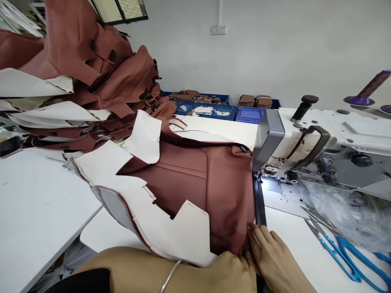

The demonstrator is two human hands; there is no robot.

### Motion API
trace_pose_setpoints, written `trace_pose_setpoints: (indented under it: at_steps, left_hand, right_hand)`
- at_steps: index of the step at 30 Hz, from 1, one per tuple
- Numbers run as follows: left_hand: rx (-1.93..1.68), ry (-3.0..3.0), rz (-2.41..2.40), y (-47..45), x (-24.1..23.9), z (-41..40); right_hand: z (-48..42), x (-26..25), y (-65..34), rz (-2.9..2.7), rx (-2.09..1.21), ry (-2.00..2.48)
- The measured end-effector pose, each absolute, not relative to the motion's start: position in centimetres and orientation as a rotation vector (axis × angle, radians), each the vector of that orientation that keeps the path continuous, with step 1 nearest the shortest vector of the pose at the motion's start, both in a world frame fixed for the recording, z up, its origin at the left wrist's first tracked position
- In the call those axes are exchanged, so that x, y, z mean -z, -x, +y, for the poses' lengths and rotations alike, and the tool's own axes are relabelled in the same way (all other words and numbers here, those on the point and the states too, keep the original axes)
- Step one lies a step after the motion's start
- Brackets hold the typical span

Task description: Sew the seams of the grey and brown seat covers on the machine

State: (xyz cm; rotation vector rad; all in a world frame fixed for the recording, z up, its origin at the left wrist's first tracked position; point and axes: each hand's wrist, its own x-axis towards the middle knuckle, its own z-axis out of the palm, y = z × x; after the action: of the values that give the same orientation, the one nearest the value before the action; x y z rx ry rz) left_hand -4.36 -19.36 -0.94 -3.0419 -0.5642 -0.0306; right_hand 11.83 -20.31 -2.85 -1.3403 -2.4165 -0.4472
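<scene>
A reddish-brown leather cover [214, 179] with white backing flaps lies on the sewing table in front of me. Its right edge runs along a black strip [259, 203] that leads under the sewing machine [305, 150]. My left hand [232, 270], with a thin bangle on the forearm, rests on the near edge of the leather; its fingers are tucked under and hidden. My right hand [271, 256] lies next to it with fingers stretched flat on the leather's edge beside the black strip.
A tall pile of the same brown covers [91, 73] stands at the left. Blue-handled scissors [342, 248] and a clear plastic bag [351, 215] lie at the right. Blue crates [220, 110] of parts sit against the far wall. A gap separates the left table [36, 211] from mine.
</scene>
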Motion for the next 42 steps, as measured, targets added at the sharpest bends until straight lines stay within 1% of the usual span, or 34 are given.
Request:
trace_pose_setpoints:
  at_steps: [2,5,9,12,14,18,23,26,28,30,34,37,40,42]
  left_hand:
    - [0.051,3.07,-0.486,4.9,1.3,-19.3]
    - [-0.031,3.152,-0.443,4.9,1.3,-19.2]
    - [-0.189,3.213,-0.502,4.5,0.3,-19.0]
    - [-0.174,3.21,-0.461,4.8,-0.6,-18.6]
    - [-0.145,3.205,-0.347,5.2,-1.4,-18.0]
    - [-0.18,3.167,-0.195,5.9,-4.5,-16.9]
    - [-0.304,3.219,-0.327,6.3,-10.3,-15.5]
    - [-0.28,3.296,-0.354,5.8,-12.4,-14.1]
    - [-0.236,3.312,-0.304,4.7,-12.1,-13.0]
    - [-0.24,3.299,-0.275,2.9,-10.4,-11.7]
    - [-0.224,3.166,-0.425,-1.3,-5.1,-9.0]
    - [-0.292,3.059,-0.596,-3.3,-2.5,-7.4]
    - [-0.444,3.064,-0.655,-3.7,-2.2,-6.6]
    - [-0.446,3.078,-0.63,-3.5,-2.7,-6.5]
  right_hand:
    - [-20.7,3.2,-11.8,-2.391,0.381,1.356]
    - [-21.5,3.9,-11.5,-2.384,0.341,1.321]
    - [-22.2,4.6,-11.2,-2.353,0.439,1.289]
    - [-22.2,4.6,-10.9,-2.301,0.509,1.305]
    - [-22.1,4.4,-10.8,-2.284,0.548,1.325]
    - [-22.1,4.2,-11.0,-2.284,0.582,1.333]
    - [-22.1,4.1,-11.5,-2.291,0.565,1.296]
    - [-22.2,4.1,-11.5,-2.268,0.483,1.268]
    - [-22.2,4.2,-11.4,-2.226,0.399,1.249]
    - [-22.2,4.4,-11.4,-2.189,0.385,1.233]
    - [-22.1,4.8,-11.6,-2.222,0.524,1.221]
    - [-22.1,5.0,-11.8,-2.262,0.573,1.227]
    - [-22.1,4.9,-12.0,-2.294,0.567,1.222]
    - [-22.2,4.9,-12.1,-2.3,0.565,1.214]
